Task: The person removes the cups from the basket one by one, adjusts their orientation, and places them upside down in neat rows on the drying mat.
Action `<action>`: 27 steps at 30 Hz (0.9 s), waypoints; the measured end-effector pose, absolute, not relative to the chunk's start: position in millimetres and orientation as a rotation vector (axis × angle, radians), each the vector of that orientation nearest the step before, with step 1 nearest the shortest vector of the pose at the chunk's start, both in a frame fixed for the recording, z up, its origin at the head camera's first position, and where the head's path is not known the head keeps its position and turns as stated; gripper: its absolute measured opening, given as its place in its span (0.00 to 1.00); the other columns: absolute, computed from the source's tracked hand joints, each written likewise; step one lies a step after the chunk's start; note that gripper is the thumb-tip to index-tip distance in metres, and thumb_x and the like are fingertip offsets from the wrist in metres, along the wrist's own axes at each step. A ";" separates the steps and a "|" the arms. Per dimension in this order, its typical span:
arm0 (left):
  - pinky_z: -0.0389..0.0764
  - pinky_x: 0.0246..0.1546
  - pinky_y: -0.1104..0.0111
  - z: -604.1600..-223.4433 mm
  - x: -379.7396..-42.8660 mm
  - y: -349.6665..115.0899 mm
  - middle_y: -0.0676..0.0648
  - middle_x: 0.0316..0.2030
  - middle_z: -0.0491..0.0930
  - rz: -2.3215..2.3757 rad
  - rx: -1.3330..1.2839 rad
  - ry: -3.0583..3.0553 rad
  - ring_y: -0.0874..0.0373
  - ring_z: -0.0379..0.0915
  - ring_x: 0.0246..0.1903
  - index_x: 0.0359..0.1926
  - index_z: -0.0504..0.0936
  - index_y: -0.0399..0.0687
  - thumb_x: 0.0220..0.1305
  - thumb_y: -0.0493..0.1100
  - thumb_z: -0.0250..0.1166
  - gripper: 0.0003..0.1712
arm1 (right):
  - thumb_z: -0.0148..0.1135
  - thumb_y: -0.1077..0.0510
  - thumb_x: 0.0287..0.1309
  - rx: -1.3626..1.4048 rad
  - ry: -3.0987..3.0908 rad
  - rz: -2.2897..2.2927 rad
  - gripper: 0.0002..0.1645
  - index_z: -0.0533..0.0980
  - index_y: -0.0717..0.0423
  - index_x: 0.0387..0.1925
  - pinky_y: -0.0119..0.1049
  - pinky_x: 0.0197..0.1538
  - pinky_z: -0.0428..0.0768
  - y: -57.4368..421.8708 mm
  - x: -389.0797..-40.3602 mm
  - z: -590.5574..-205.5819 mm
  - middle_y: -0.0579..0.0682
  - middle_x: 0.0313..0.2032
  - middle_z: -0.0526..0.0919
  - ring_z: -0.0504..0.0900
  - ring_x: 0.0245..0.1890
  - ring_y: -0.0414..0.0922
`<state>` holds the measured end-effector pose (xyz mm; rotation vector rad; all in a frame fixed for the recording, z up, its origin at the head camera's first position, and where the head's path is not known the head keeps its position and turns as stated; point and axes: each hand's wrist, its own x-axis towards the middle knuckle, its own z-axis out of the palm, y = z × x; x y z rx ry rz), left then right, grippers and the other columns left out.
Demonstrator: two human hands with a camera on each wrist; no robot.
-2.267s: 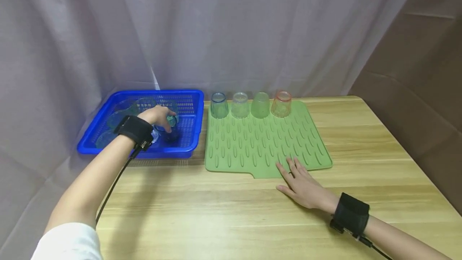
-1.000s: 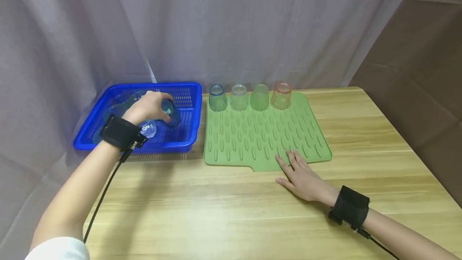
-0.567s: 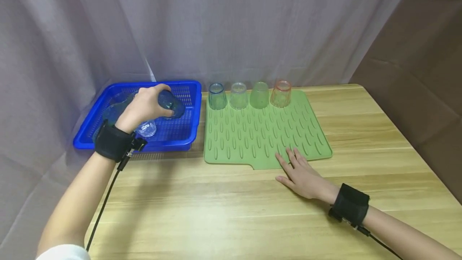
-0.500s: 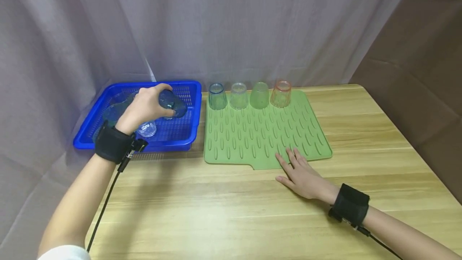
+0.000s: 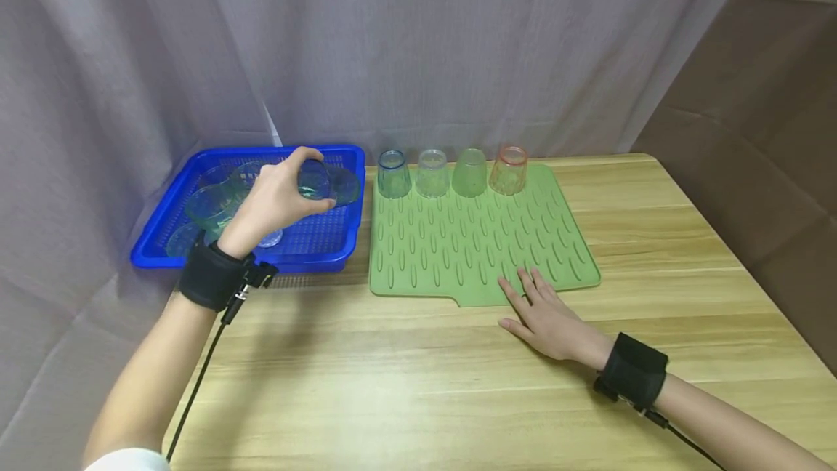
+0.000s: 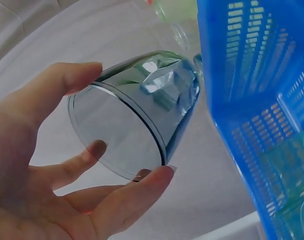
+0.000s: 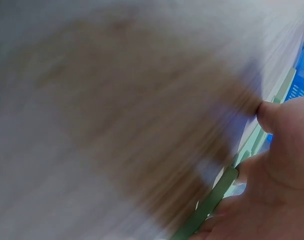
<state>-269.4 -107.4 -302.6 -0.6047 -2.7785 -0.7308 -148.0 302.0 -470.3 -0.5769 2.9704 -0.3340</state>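
My left hand [image 5: 275, 198] grips a blue-tinted drinking glass [image 5: 343, 186] by its rim, over the right part of the blue basket [image 5: 307, 266]. In the left wrist view the glass [image 6: 176, 95] lies tilted on its side, its mouth facing the palm; thumb and fingers are spread round the rim. My right hand [image 5: 552, 327] rests with straight, spread fingers on the front edge of the green drying mat [image 5: 451, 260]. The right wrist view shows that hand [image 7: 276, 175] at the mat's edge, holding nothing.
Along the mat's back edge several glasses stand upside down: a blue-rimmed one [image 5: 394, 176], a clear one [image 5: 433, 174], a green one [image 5: 470, 174] and a red-rimmed one [image 5: 508, 173]. Greenish glass bowls [image 5: 211, 206] and a clear glass [image 5: 271, 238] are in the basket. A curtain [image 5: 425, 42] hangs behind.
The left hand has lifted the drinking glass from the basket floor and carried it rightward, towards the basket's right rim, tipping it on its side. The right hand stays on the mat's edge.
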 end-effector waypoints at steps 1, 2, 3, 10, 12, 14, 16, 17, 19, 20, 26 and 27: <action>0.73 0.35 0.54 -304.1 -268.8 -106.2 0.34 0.42 0.80 -0.739 -0.611 -2.766 0.46 0.66 0.30 0.62 0.68 0.45 0.50 0.47 0.75 0.39 | 0.49 0.42 0.70 -0.576 2.969 -0.335 0.42 0.49 0.59 0.75 0.67 0.71 0.47 302.3 -147.9 -470.3 0.74 0.72 0.43 0.39 0.73 0.71; 0.71 0.32 0.57 -305.7 -268.2 -104.9 0.36 0.36 0.79 -0.747 -0.619 -2.754 0.48 0.64 0.27 0.62 0.68 0.45 0.50 0.47 0.75 0.39 | 0.49 0.42 0.70 -0.576 2.967 -0.337 0.43 0.49 0.59 0.75 0.67 0.71 0.47 302.6 -147.9 -470.3 0.74 0.72 0.43 0.39 0.73 0.71; 0.68 0.28 0.60 -307.0 -267.4 -103.6 0.39 0.31 0.76 -0.756 -0.634 -2.738 0.50 0.61 0.25 0.62 0.68 0.45 0.50 0.47 0.75 0.39 | 0.49 0.42 0.70 -0.577 2.967 -0.339 0.43 0.49 0.59 0.75 0.68 0.71 0.47 302.8 -147.9 -470.2 0.74 0.72 0.43 0.39 0.73 0.71; 0.66 0.25 0.64 -316.8 -263.3 -93.8 0.40 0.33 0.76 -0.854 -0.715 -2.613 0.51 0.65 0.24 0.62 0.69 0.46 0.49 0.44 0.76 0.39 | 0.49 0.42 0.70 -0.575 2.970 -0.335 0.42 0.49 0.59 0.74 0.68 0.71 0.47 304.1 -148.7 -468.5 0.74 0.72 0.43 0.40 0.72 0.72; 0.72 0.28 0.62 -320.1 -262.0 -91.4 0.37 0.41 0.81 -0.889 -0.734 -2.572 0.46 0.74 0.31 0.61 0.69 0.46 0.48 0.44 0.76 0.40 | 0.49 0.43 0.70 -0.574 2.970 -0.333 0.42 0.50 0.60 0.74 0.68 0.70 0.48 304.2 -148.9 -468.2 0.75 0.72 0.43 0.40 0.72 0.72; 0.76 0.28 0.60 -323.9 -261.0 -89.2 0.36 0.46 0.81 -0.922 -0.748 -2.542 0.42 0.79 0.38 0.60 0.70 0.46 0.47 0.43 0.77 0.39 | 0.49 0.43 0.70 -0.574 2.970 -0.332 0.42 0.50 0.60 0.74 0.69 0.70 0.48 304.0 -149.1 -468.2 0.75 0.72 0.43 0.40 0.72 0.72; 0.78 0.28 0.58 -328.1 -260.2 -87.1 0.36 0.47 0.81 -0.950 -0.754 -2.522 0.40 0.80 0.43 0.60 0.70 0.46 0.46 0.43 0.77 0.39 | 0.49 0.43 0.70 -0.576 2.970 -0.330 0.42 0.50 0.60 0.74 0.69 0.70 0.48 304.0 -149.7 -468.7 0.75 0.72 0.44 0.41 0.72 0.72; 0.79 0.27 0.58 -330.1 -259.7 -85.9 0.36 0.47 0.81 -0.965 -0.756 -2.515 0.39 0.80 0.44 0.60 0.70 0.46 0.46 0.43 0.77 0.39 | 0.49 0.43 0.70 -0.578 2.970 -0.332 0.42 0.50 0.60 0.74 0.69 0.70 0.49 304.1 -150.1 -469.1 0.75 0.72 0.44 0.41 0.72 0.72; 0.81 0.29 0.57 -334.3 -258.7 -83.9 0.35 0.47 0.81 -0.995 -0.751 -2.511 0.40 0.80 0.45 0.60 0.70 0.47 0.46 0.43 0.77 0.40 | 0.49 0.43 0.70 -0.583 2.967 -0.329 0.42 0.50 0.60 0.74 0.68 0.70 0.48 304.6 -151.1 -469.1 0.75 0.72 0.44 0.41 0.72 0.72; 0.83 0.31 0.56 -336.0 -257.7 -82.8 0.35 0.47 0.81 -1.010 -0.747 -2.511 0.40 0.80 0.45 0.60 0.70 0.47 0.46 0.43 0.78 0.40 | 0.49 0.42 0.70 -0.587 2.963 -0.326 0.42 0.50 0.60 0.74 0.68 0.70 0.48 305.0 -151.7 -468.8 0.75 0.72 0.44 0.41 0.72 0.72; 0.84 0.45 0.54 -346.2 -253.7 -75.8 0.37 0.45 0.80 -1.122 -0.743 -2.495 0.45 0.79 0.45 0.61 0.70 0.49 0.46 0.42 0.78 0.40 | 0.50 0.42 0.70 -0.638 2.899 -0.327 0.43 0.50 0.61 0.74 0.69 0.69 0.50 311.0 -156.2 -460.2 0.77 0.71 0.45 0.41 0.71 0.74; 0.85 0.45 0.53 -347.7 -253.3 -74.8 0.37 0.45 0.80 -1.138 -0.747 -2.489 0.44 0.79 0.46 0.61 0.70 0.49 0.46 0.42 0.78 0.40 | 0.50 0.42 0.69 -0.647 2.881 -0.326 0.43 0.50 0.61 0.74 0.69 0.69 0.51 312.2 -157.5 -457.7 0.78 0.70 0.46 0.41 0.71 0.75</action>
